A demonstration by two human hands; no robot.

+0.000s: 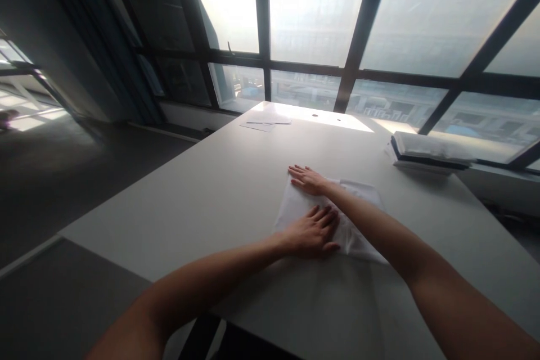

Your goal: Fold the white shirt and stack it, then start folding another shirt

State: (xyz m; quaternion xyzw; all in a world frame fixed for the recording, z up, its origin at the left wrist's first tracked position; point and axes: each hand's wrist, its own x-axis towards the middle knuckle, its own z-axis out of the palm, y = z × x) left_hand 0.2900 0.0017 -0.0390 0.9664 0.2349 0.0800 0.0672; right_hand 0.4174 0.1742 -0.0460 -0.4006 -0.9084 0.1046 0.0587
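Head view: white cloth (295, 208) folded into rough square on table (202, 191), so partly done by the look. Left hand (312, 232) and right hand (307, 179) flat, fingers spread, pressing it; no pinch. Edges uneven, smoothing prob. left.

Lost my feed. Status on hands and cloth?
Left hand and right hand flat, open, on folded white cloth. Cloth lies on table. Nothing in the way.

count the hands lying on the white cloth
2. The left hand lies flat on the near edge of the white cloth; the right hand lies flat at its far edge, the forearm crossing over the cloth. No other hands are in view.
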